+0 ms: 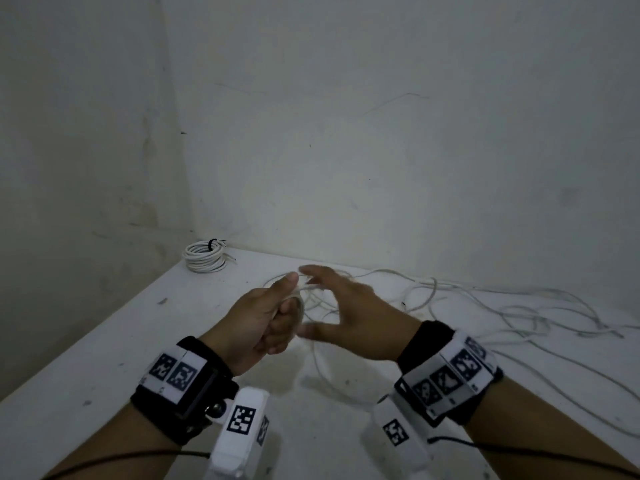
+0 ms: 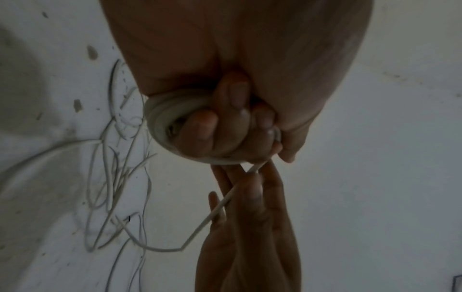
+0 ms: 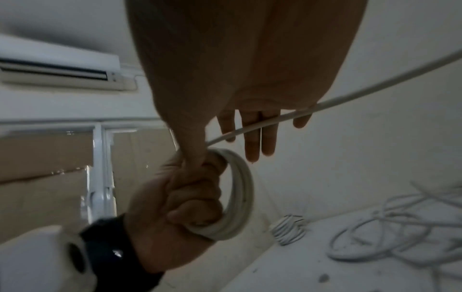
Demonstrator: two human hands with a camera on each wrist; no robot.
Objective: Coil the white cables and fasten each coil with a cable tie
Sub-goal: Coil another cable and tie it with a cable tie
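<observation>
My left hand (image 1: 266, 317) grips a small coil of white cable (image 1: 300, 306) above the table, fingers curled through its loops (image 2: 160, 126). The same coil (image 3: 240, 187) shows in the right wrist view, held in the left fist (image 3: 180, 197). My right hand (image 1: 346, 306) is just right of it, fingers straight (image 3: 260, 138) and spread. A free strand of the cable (image 3: 350, 90) runs across those fingers toward the coil, then trails down (image 2: 225, 201) to the table. Its thumb reaches toward the left hand's coil.
A finished coil (image 1: 205, 256) bound with a black tie lies in the table's far left corner. Loose white cables (image 1: 485, 306) sprawl over the right half of the white table (image 1: 104, 358). Walls close off the back and left. An air conditioner (image 3: 57, 63) hangs behind.
</observation>
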